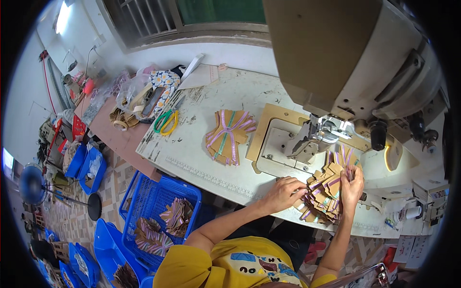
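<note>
In front of the sewing machine (307,139), a bunched stack of brown fabric-like pieces (324,199) with purple and green ribbon strips lies at the table's near edge. My right hand (353,185) grips the stack along its right side, thumb toward me and fingers partly behind it. At the stack's left edge, my left hand (284,193) has its fingers curled and pressed together on the pieces; the fingertips are partly hidden. A flatter bundle of brown pieces (226,137), crossed by purple ribbons and one green ribbon, rests on the table left of the machine.
Scissors (169,121) with green and yellow handles lie on the white table (201,168). Plastic bags and a daisy-print cloth (164,84) sit at its far left. Below, a blue basket (192,189) holds ribboned pieces. Several blue bins (108,245) and a fan (33,184) stand on the floor.
</note>
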Action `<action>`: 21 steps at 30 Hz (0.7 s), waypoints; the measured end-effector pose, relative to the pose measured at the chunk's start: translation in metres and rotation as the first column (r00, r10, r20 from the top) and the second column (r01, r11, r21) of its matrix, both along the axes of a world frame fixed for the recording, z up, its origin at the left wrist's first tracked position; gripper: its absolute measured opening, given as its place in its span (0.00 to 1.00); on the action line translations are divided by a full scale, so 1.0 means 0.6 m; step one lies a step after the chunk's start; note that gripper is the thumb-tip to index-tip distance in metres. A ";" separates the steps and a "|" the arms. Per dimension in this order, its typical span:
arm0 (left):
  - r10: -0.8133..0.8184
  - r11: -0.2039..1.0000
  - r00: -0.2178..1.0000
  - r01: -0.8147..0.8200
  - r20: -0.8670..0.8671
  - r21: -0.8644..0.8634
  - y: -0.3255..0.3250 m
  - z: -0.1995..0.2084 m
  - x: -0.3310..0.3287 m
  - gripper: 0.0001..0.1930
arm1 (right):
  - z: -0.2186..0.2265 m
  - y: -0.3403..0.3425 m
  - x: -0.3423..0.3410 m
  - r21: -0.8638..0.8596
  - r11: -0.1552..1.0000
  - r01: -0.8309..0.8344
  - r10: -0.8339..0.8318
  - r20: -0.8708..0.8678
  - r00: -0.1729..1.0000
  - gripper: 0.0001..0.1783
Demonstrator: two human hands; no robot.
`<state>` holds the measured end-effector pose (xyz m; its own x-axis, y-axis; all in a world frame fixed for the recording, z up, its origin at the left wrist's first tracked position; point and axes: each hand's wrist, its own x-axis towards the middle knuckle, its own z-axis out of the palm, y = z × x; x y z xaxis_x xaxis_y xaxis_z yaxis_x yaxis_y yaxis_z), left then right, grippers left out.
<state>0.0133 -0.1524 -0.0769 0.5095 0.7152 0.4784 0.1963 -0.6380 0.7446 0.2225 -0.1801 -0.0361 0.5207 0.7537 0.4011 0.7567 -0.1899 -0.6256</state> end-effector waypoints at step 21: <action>0.000 0.852 0.995 0.052 0.099 -0.520 0.021 0.019 0.057 0.17 | -0.035 -0.065 -0.040 0.240 0.971 -0.017 0.143 -0.518 0.843 0.12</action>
